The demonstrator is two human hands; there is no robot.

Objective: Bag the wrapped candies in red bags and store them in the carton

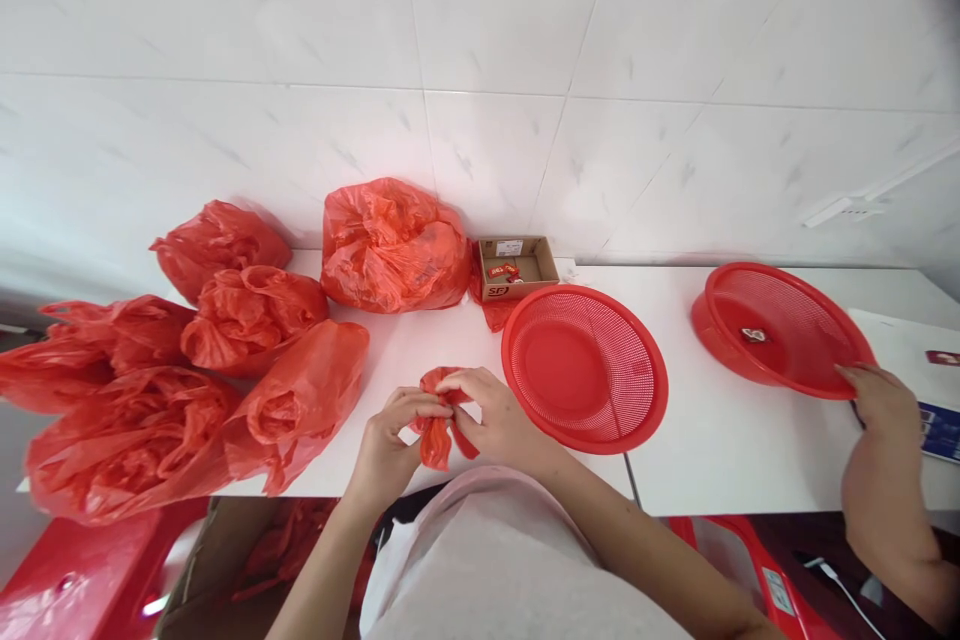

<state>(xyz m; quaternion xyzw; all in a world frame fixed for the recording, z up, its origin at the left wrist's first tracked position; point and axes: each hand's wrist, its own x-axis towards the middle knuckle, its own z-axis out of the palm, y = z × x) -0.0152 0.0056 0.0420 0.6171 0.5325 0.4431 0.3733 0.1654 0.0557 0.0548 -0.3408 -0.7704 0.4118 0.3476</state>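
Note:
Between my two hands, close to the table's front edge, is a small twisted red plastic bag (435, 442). My left hand (391, 440) pinches it from the left side. Thumb and fingers of my right hand (491, 412) grip it from the right, near its narrowed middle. A red mesh basket (566, 365) stands just right of my right hand, with nothing visible inside. Behind the basket is a small cardboard box (536, 267) with a red packet (501, 271) in it.
Several stuffed red plastic bags (394, 250) crowd the left and back of the white table (667, 460). At the right, another person's hand (885, 400) touches a second red basket (780, 325) holding a small item. An open carton (195, 560) sits below the table's front edge.

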